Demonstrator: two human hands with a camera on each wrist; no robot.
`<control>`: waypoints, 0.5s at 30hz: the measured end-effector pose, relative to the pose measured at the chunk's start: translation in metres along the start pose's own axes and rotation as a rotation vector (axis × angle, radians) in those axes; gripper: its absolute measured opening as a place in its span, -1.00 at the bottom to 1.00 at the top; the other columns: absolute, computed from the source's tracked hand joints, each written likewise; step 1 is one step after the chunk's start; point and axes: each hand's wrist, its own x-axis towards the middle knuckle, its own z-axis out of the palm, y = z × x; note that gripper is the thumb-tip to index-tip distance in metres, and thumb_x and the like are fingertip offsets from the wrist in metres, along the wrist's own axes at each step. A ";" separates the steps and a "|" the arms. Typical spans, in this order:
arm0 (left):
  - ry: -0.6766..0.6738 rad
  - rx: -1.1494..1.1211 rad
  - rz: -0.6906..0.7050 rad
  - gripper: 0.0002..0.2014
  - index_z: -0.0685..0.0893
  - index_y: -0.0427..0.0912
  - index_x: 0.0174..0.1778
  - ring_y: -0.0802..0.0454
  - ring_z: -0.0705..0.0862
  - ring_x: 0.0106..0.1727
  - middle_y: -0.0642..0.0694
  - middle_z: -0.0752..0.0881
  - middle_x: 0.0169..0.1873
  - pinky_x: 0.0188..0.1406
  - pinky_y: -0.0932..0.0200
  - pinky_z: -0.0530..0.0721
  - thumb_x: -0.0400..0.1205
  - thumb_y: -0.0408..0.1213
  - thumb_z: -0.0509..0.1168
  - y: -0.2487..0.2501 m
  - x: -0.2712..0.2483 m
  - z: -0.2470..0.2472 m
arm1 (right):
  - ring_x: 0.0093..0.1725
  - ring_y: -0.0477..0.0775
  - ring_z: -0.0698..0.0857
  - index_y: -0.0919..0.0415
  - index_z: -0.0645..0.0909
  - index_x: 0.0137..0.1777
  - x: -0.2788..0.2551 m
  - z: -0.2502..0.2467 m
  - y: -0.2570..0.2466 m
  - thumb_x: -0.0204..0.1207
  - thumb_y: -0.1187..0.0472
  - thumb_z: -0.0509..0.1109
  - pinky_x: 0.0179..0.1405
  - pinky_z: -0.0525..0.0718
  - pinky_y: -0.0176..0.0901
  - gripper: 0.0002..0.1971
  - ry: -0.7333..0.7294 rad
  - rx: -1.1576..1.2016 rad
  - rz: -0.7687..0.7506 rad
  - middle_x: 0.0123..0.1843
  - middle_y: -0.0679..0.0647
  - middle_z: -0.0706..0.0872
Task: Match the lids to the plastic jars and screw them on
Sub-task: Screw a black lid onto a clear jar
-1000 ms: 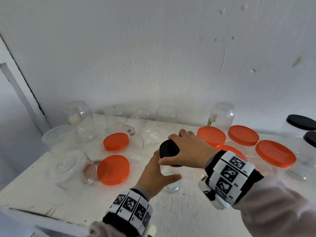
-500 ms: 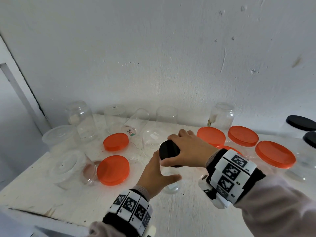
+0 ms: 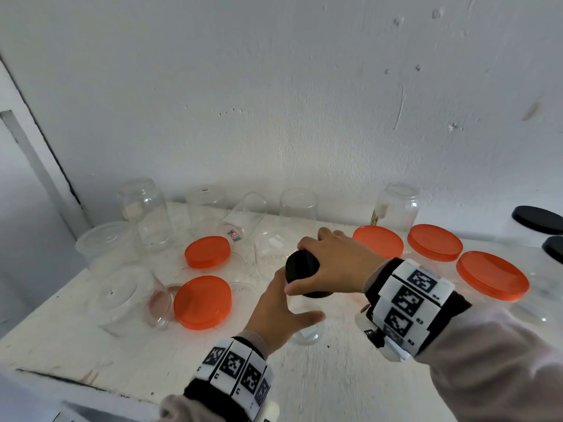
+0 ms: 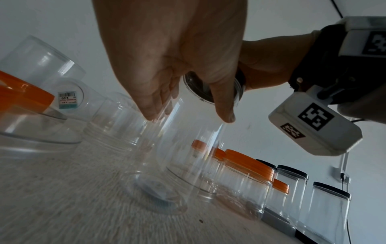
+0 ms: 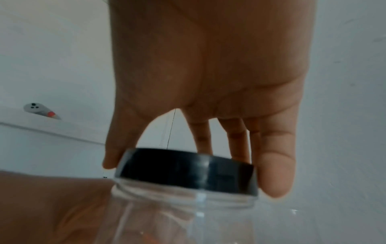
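A small clear plastic jar [image 3: 305,334] stands upright on the white table [image 3: 91,354]. My left hand [image 3: 281,310] grips its body from the near side, thumb on one side and fingers on the other. In the left wrist view the jar [image 4: 177,161] is see-through under my left hand [image 4: 188,115]. A black lid [image 3: 302,267] sits on the jar's mouth. My right hand [image 3: 332,266] grips it from above, thumb and fingers around the rim. In the right wrist view the black lid [image 5: 188,172] sits slightly tilted on the jar's threaded neck [image 5: 183,196], held by my right hand [image 5: 190,166].
Two loose orange lids [image 3: 207,251] [image 3: 202,301] lie to the left among several open clear jars [image 3: 146,214]. Orange-lidded jars [image 3: 492,275] stand to the right, with black-lidded jars [image 3: 537,219] at the far right. A white wall closes the back.
Almost nothing: my right wrist has shifted slightly on the black lid, while the jar and my left hand stay in place.
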 end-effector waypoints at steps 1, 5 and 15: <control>0.000 -0.001 -0.002 -0.20 0.32 0.07 0.46 0.30 0.50 0.29 0.23 0.55 0.27 0.11 0.50 0.42 0.35 -0.12 0.59 0.000 0.000 0.000 | 0.29 0.07 0.39 -0.09 0.30 0.53 0.000 -0.001 0.001 0.25 -0.49 0.36 0.16 0.54 -0.03 -0.12 -0.015 0.023 -0.006 0.30 0.02 0.42; -0.002 0.015 -0.011 -0.20 0.30 0.09 0.45 0.27 0.50 0.27 0.23 0.54 0.26 0.06 0.55 0.40 0.35 -0.09 0.58 0.000 0.000 0.000 | 0.29 -0.01 0.29 -0.23 0.15 0.60 -0.001 -0.009 0.006 0.31 -0.15 0.54 0.23 0.48 -0.08 -0.11 -0.151 0.123 -0.116 0.33 -0.09 0.36; -0.002 0.005 0.002 -0.21 0.29 0.12 0.44 0.32 0.49 0.28 0.26 0.53 0.27 0.06 0.60 0.40 0.36 -0.12 0.58 0.001 0.000 0.000 | 0.26 0.07 0.44 -0.05 0.34 0.51 0.001 -0.006 0.001 0.28 -0.53 0.29 0.18 0.55 -0.01 -0.13 -0.066 -0.003 0.000 0.27 0.02 0.45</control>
